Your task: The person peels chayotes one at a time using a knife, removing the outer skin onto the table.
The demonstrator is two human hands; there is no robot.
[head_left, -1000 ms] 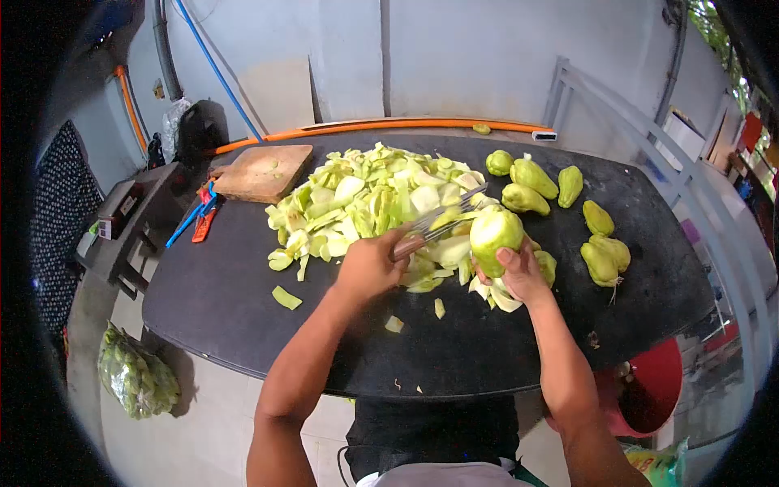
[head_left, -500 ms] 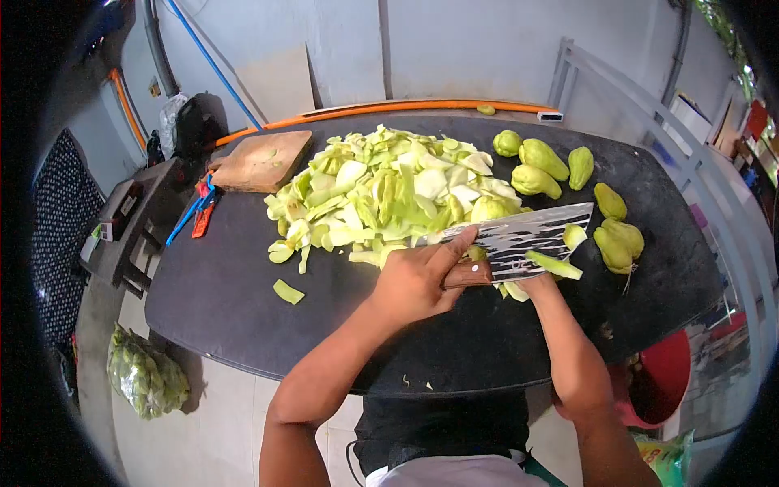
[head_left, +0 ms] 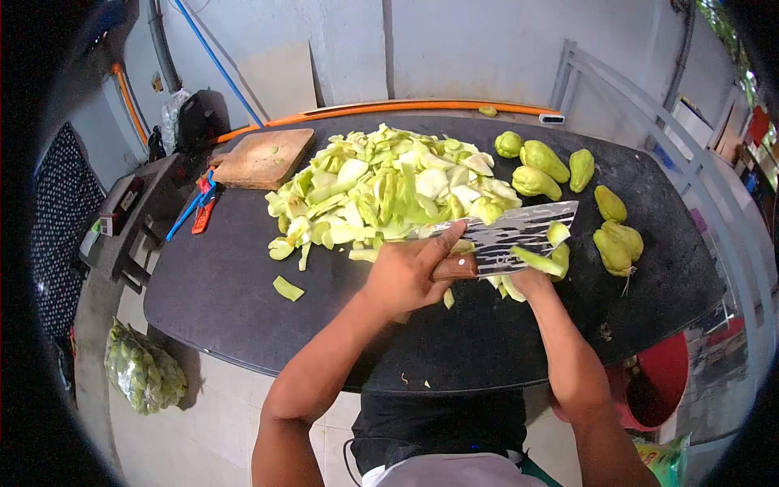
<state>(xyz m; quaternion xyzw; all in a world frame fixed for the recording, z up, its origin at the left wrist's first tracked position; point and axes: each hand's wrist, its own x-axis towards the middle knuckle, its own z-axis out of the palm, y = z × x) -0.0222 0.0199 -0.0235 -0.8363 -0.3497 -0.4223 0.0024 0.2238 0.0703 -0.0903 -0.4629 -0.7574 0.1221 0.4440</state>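
My left hand (head_left: 406,272) is closed around the wooden handle of a cleaver (head_left: 519,235), whose wide blade points right and is streaked with wet marks. Behind the blade, my right hand (head_left: 531,284) grips a chayote (head_left: 561,260), mostly covered by the blade; the fingers are largely hidden. A green slice (head_left: 535,260) and a small round piece (head_left: 557,234) cling to the blade's face. Just beyond both hands rises a big heap of cut chayote slices (head_left: 389,191). One loose slice (head_left: 288,288) lies left of my left hand, on the dark table (head_left: 235,292).
Several whole chayotes (head_left: 544,161) lie at the table's right side. A wooden chopping board (head_left: 264,158) and a red-and-blue tool (head_left: 199,211) sit at the left. On the floor are a plastic bag of chayotes (head_left: 144,369) and a red bin (head_left: 661,381).
The cleaver and my left hand have shifted slightly left and toward me. More of the chayote in my right hand shows past the blade, and a small piece appears below the handle.
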